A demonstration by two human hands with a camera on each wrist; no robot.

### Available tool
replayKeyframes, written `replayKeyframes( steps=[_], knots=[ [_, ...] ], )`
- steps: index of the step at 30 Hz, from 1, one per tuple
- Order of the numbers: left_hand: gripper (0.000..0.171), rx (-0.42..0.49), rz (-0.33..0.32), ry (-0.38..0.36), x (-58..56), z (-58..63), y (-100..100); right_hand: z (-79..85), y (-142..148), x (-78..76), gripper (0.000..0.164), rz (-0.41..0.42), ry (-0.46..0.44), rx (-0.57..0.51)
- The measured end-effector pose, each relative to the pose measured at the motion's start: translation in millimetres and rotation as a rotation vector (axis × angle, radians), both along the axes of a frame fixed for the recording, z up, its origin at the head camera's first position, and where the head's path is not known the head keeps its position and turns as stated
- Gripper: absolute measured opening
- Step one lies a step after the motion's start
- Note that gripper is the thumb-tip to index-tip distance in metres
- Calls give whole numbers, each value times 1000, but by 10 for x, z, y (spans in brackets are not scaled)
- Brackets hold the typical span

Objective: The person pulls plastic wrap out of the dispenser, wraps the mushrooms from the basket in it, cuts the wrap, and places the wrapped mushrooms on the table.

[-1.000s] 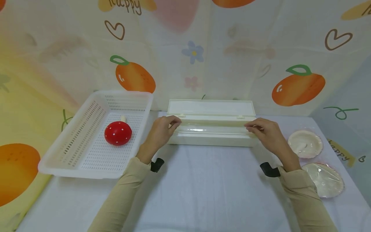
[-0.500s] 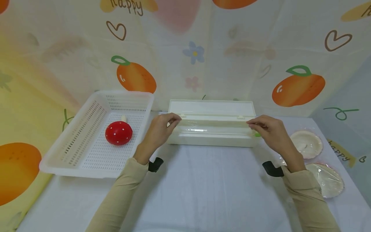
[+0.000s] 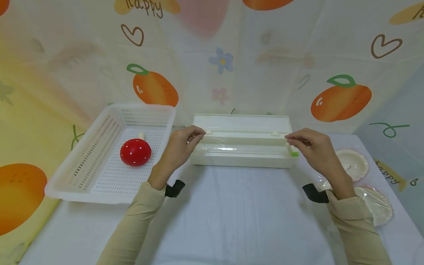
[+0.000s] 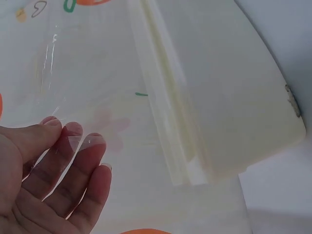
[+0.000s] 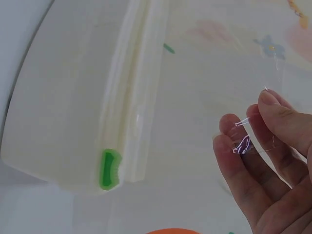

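A cream cling film dispenser (image 3: 241,161) lies across the back of the table, its lid (image 3: 241,123) raised. Over its left end, my left hand (image 3: 179,145) pinches a corner of clear cling film (image 4: 87,141) between thumb and forefinger. My right hand (image 3: 313,147) pinches the film's other corner above the dispenser's right end. Creased film (image 5: 243,145) crosses the fingers in the right wrist view. A green slide cutter (image 5: 110,168) sits at the dispenser's right end. The film between the hands is so clear that mostly its glints show.
To the left stands a white perforated basket (image 3: 79,184) holding a red mushroom with white dots (image 3: 135,152). Two film-covered dishes stand on the right: a smaller dish (image 3: 356,163) behind a larger dish (image 3: 381,208), partly behind the right arm. A printed cloth (image 3: 251,84) hangs behind.
Both hands have risen slightly and drawn apart, the left moving left and the right moving right. The green slide cutter, hidden behind the right hand at first, now shows.
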State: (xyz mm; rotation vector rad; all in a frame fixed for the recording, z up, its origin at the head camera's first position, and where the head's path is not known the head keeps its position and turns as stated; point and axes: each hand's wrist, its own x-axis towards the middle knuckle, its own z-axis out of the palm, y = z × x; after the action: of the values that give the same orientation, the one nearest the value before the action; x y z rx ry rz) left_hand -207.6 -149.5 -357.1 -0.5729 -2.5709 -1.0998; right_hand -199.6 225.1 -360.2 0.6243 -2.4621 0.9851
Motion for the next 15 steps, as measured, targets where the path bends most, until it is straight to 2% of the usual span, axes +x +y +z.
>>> replayKeyframes(
  steps=[9, 15],
  knots=[
    [15, 6, 1, 83, 40, 88, -11, 109, 2, 69, 20, -4, 20, -4],
    [15, 31, -4, 126, 71, 141, -9, 191, -5, 113, 22, -1, 65, -12]
  ],
)
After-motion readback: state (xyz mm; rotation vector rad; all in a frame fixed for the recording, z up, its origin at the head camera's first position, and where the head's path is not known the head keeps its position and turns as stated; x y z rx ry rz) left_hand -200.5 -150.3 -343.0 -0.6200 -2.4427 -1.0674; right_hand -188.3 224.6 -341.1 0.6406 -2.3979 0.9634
